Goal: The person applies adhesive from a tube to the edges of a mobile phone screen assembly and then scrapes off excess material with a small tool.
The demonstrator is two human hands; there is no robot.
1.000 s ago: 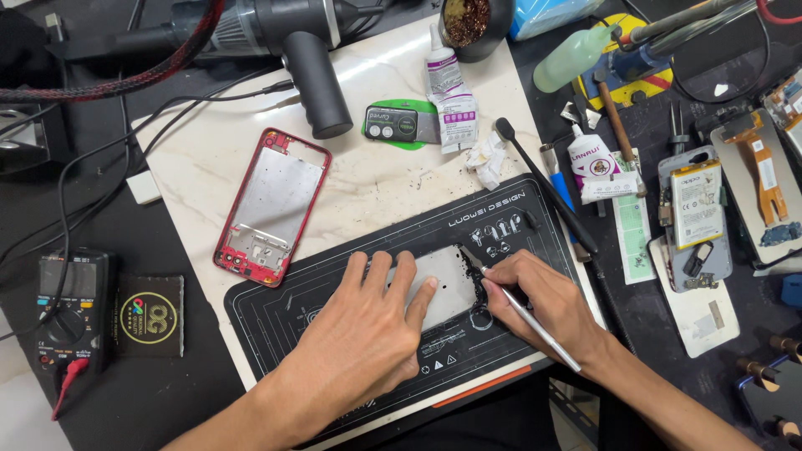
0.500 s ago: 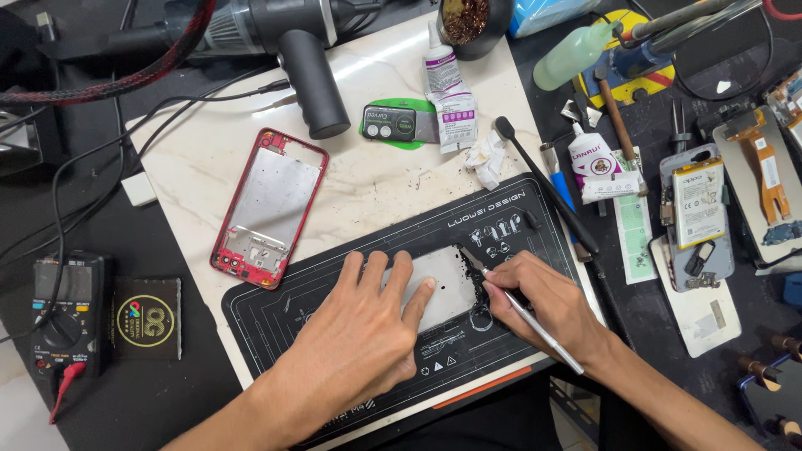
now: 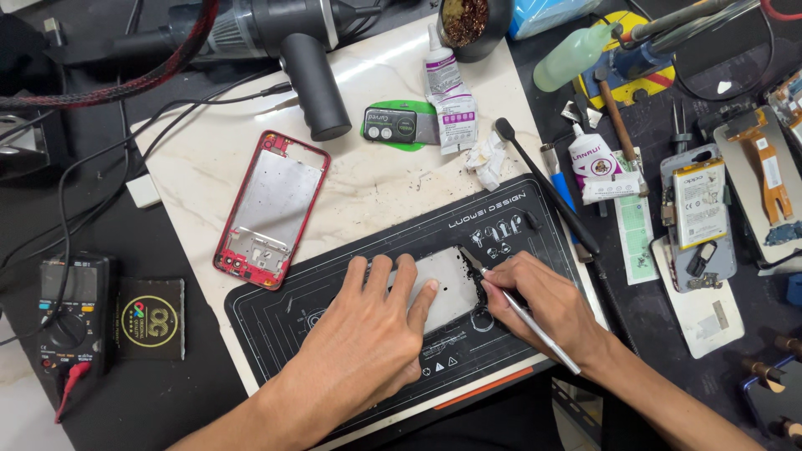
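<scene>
Phone panel [image 3: 447, 284], a pale silvery plate, lies flat on the black work mat [image 3: 276, 313] near the front of the bench. Left hand [image 3: 368, 334] presses down on it palm-flat, fingers spread and laid across the plate's left half, gripping nothing. Right hand [image 3: 547, 305] has its fingers pinched shut round a thin metal tool [image 3: 518, 309], held like a pen, whose tip touches the panel's upper right edge. Dark crumbs line that right edge. Up left of the mat, on the marble slab [image 3: 376, 179], rests a red phone frame [image 3: 271, 209]. A multimeter [image 3: 71, 313] sits at far left, and a battery [image 3: 700, 203] well off to the right
</scene>
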